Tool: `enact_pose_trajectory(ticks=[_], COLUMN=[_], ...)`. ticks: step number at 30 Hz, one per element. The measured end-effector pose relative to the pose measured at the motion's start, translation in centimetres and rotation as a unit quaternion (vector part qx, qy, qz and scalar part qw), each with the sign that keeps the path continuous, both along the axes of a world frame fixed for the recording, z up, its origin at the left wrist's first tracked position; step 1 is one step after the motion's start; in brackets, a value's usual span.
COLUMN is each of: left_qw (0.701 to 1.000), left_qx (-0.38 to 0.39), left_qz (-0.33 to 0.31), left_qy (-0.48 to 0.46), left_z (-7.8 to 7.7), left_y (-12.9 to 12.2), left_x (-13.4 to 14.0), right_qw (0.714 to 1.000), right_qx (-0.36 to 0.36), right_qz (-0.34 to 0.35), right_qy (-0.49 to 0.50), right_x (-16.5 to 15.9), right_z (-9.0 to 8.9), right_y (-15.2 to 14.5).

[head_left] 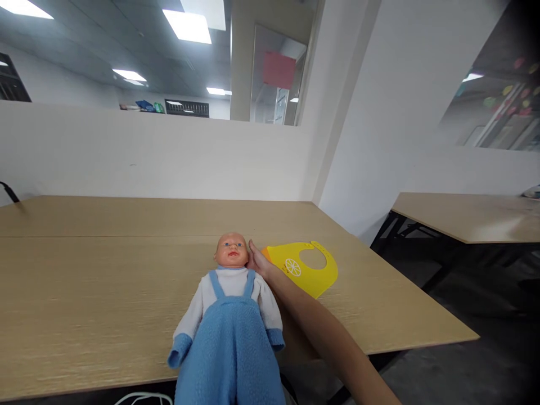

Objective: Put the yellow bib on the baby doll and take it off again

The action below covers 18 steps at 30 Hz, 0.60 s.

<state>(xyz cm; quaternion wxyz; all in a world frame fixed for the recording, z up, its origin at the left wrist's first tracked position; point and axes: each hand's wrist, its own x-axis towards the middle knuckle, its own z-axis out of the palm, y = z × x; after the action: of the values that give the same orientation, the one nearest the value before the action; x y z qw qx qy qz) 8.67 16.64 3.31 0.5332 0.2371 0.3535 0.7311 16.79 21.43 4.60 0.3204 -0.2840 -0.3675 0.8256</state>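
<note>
A baby doll (pixel 233 304) with a bald head leans face up at the table's front edge, dressed in a white long-sleeved top and fuzzy blue overalls. My right hand (pixel 258 261) is at the side of its head and neck; the thumb points up and the other fingers go out of sight behind the doll. Just right of that hand a yellow bib (pixel 314 275) with a white citrus-slice print and an orange corner lies on the table, partly hidden by my forearm. My left hand does not show.
The wooden table (pixel 105 292) meets a white wall with a window at the back. Its right edge slants toward me, with a gap before a second table (pixel 472 216). A white cable (pixel 145 396) hangs below the front edge, and a black cord (pixel 10 193) is at far left.
</note>
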Motion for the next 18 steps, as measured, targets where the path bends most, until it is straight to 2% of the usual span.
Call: enact_pose_trajectory(ticks=[3,6,13,18], left_qw=[0.999,0.999,0.999,0.99], left_qx=[0.0,-0.002,-0.021,-0.003], left_qz=[0.027,0.028,0.021,-0.014], left_qy=[-0.046,-0.043,0.045,0.142], left_z=[-0.8,-1.3,-1.2,-0.5], left_y=[0.7,0.8,0.6,0.3], left_x=[0.7,0.8,-0.2,-0.9], right_qw=[1.0,0.999,1.0,0.999], right_qx=[-0.003,-0.006,-0.012,-0.013], right_qz=[-0.017,-0.031,-0.025,-0.033], right_qy=[0.01,0.01,0.009,-0.003], right_x=[-0.1,-0.1,-0.1,-0.2], right_z=[0.1,0.1,0.2,0.0], right_y=[-0.2,-0.4,-0.6,-0.4])
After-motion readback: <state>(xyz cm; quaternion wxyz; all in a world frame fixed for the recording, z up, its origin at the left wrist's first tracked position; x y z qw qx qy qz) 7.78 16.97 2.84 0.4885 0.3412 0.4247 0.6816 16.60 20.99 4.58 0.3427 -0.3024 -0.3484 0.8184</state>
